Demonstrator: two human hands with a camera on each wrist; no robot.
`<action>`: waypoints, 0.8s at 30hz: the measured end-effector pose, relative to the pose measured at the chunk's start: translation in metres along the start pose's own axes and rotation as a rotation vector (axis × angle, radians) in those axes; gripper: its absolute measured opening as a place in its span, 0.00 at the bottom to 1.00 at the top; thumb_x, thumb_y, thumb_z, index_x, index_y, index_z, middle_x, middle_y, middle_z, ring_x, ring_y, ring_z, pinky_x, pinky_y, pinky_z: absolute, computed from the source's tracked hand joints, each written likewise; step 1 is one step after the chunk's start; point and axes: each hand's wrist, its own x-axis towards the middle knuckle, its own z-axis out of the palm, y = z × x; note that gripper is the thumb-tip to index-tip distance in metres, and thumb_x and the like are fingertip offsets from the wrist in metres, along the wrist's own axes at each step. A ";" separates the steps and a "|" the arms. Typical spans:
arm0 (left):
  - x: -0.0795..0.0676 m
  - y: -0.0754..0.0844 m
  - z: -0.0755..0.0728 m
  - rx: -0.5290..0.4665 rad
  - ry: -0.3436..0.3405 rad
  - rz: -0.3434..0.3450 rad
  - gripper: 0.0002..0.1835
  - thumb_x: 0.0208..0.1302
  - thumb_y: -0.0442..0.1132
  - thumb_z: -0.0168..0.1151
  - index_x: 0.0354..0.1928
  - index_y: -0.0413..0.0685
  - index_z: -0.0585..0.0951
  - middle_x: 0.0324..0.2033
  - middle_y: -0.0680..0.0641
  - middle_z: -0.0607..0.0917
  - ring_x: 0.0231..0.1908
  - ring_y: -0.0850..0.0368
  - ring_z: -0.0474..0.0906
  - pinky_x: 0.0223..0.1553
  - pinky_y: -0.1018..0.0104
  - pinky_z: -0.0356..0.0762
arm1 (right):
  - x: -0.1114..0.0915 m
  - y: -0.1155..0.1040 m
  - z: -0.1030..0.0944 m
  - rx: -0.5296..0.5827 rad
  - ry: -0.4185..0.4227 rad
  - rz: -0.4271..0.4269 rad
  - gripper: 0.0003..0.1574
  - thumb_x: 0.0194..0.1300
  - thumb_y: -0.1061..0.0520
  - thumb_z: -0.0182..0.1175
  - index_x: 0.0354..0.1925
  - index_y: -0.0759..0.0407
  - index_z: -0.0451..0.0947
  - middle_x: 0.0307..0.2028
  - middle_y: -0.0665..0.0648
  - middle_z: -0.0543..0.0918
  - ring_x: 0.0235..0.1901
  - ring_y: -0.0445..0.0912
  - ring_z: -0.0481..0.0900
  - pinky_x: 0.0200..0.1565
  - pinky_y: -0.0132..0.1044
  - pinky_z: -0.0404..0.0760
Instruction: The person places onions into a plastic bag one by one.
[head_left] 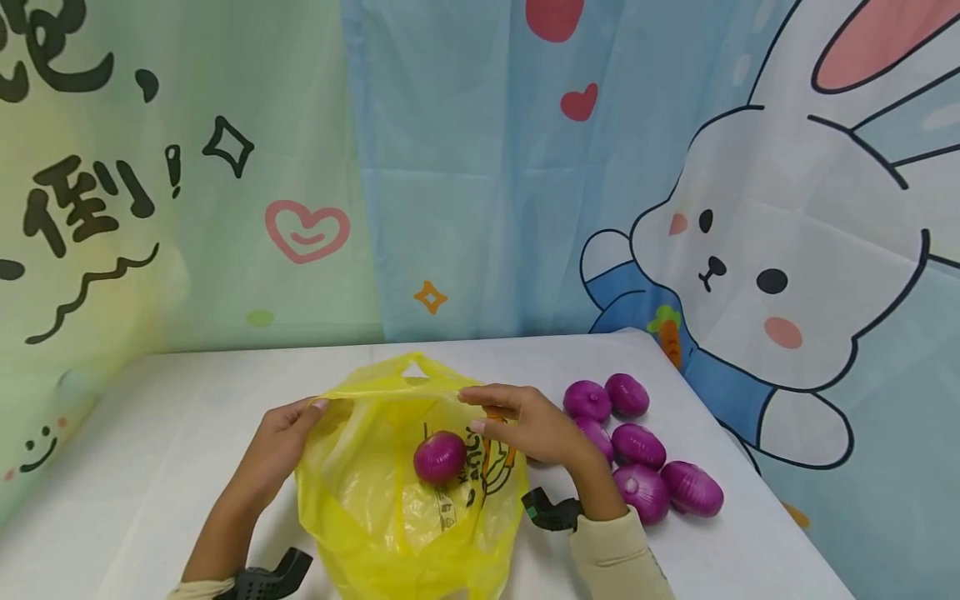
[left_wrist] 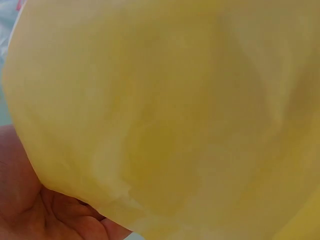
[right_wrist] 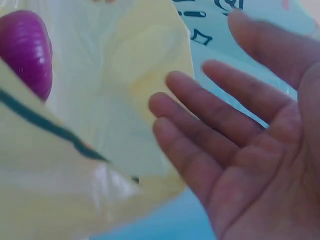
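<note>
A yellow plastic bag (head_left: 360,500) lies on the table with its mouth spread. Inside its opening rests one purple onion (head_left: 439,457), which the right wrist view shows at the left as a purple onion (right_wrist: 26,52). My left hand (head_left: 273,450) grips the bag's left rim, thumb over the edge. In the left wrist view the bag (left_wrist: 160,100) covers most of the frame, and the left hand (left_wrist: 55,215) shows only in part. My right hand (head_left: 532,423) hovers at the bag's right rim, holding nothing; its fingers (right_wrist: 200,107) are extended and spread.
Several more purple onions (head_left: 637,446) lie grouped on the white table (head_left: 187,450), right of the bag. A printed curtain (head_left: 465,208) hangs behind the table. Dark wrist devices are strapped on both wrists.
</note>
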 end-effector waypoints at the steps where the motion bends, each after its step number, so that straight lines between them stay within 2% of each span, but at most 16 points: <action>1: 0.000 0.000 0.000 0.003 0.004 0.000 0.26 0.77 0.49 0.46 0.59 0.31 0.75 0.50 0.37 0.80 0.40 0.52 0.79 0.40 0.68 0.78 | -0.001 0.001 -0.002 0.017 0.042 -0.003 0.28 0.69 0.55 0.60 0.64 0.60 0.72 0.59 0.57 0.78 0.60 0.51 0.74 0.58 0.45 0.72; 5: 0.000 -0.001 0.000 -0.014 -0.002 -0.001 0.26 0.77 0.49 0.46 0.58 0.30 0.76 0.48 0.37 0.81 0.39 0.52 0.79 0.40 0.68 0.78 | -0.002 0.008 -0.008 0.036 0.231 0.019 0.24 0.69 0.55 0.60 0.60 0.62 0.76 0.52 0.59 0.81 0.52 0.51 0.80 0.52 0.42 0.77; 9: 0.001 -0.002 0.000 -0.025 -0.013 -0.006 0.26 0.77 0.49 0.47 0.58 0.30 0.76 0.46 0.37 0.81 0.37 0.51 0.79 0.38 0.66 0.79 | -0.005 0.019 -0.014 0.013 0.349 0.074 0.22 0.68 0.53 0.62 0.58 0.57 0.79 0.49 0.56 0.83 0.52 0.49 0.80 0.52 0.42 0.77; 13: 0.001 -0.003 0.001 -0.018 -0.001 0.003 0.26 0.77 0.49 0.47 0.58 0.30 0.76 0.47 0.38 0.81 0.38 0.52 0.79 0.39 0.67 0.79 | -0.010 0.033 -0.021 0.016 0.368 0.114 0.24 0.67 0.53 0.64 0.59 0.56 0.78 0.53 0.55 0.81 0.57 0.50 0.76 0.53 0.43 0.75; 24: 0.000 -0.003 -0.001 -0.021 0.003 0.011 0.26 0.77 0.48 0.46 0.57 0.29 0.76 0.45 0.37 0.82 0.37 0.52 0.80 0.37 0.67 0.79 | -0.018 0.065 -0.031 -0.037 0.298 0.193 0.36 0.63 0.51 0.67 0.65 0.63 0.71 0.62 0.62 0.73 0.64 0.57 0.68 0.60 0.51 0.67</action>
